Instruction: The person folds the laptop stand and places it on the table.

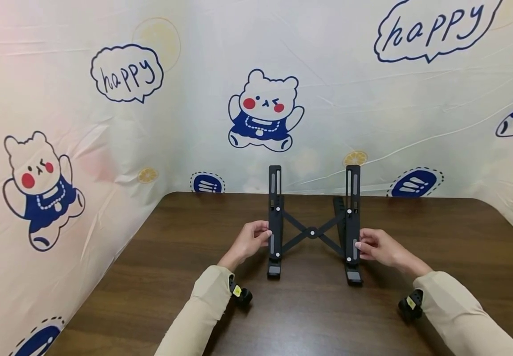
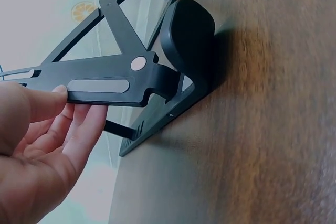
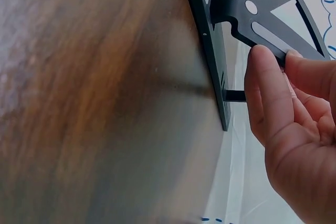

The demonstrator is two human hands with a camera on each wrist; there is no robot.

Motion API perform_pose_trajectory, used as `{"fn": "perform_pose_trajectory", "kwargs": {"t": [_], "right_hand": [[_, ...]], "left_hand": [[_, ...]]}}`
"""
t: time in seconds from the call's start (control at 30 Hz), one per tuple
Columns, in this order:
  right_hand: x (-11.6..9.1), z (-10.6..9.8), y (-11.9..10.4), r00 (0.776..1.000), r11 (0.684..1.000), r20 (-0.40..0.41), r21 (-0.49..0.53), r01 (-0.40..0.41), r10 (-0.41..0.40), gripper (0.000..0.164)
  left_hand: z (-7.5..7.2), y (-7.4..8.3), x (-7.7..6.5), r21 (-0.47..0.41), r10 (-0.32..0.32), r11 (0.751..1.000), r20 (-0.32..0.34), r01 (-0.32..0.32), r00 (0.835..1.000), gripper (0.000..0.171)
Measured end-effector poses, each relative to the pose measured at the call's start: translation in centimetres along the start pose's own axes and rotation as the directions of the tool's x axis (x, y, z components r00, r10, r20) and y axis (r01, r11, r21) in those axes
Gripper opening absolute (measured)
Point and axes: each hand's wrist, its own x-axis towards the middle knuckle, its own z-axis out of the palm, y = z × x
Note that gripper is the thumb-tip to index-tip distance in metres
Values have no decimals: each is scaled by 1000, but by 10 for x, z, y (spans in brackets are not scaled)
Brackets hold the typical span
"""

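Note:
A black folding laptop stand is spread out on the table, its two long side arms joined by an X-shaped crosspiece. Grey pads line the arms, and a hooked lip shows at the front end in the left wrist view. My left hand pinches the outer edge of the left arm between thumb and fingers. On the other side, my right hand pinches the right arm's outer edge, with thumb and fingertips at the grey pad in the right wrist view. The arms slope up over base bars on the tabletop.
The brown wooden table reaches back to a pale cloth backdrop printed with cartoon bears and "happy" bubbles. Cloth also hangs along the left and right sides. A small black camera is strapped at the left wrist, another at the right.

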Motion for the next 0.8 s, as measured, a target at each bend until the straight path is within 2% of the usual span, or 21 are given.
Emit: {"fn": "perform_pose_trajectory", "kwargs": {"t": [0.33,0.8], "right_hand": [[5,0,2,1000,1000,23,8,-4,4,9],[11,6,-1,999,1000,36,-12,8,-8,9]], "left_hand": [[1,-1,1,-7,-17,1000,0,17,1000,23],[4,2,-2,-39,-6,999,15,7,1000,24]]}}
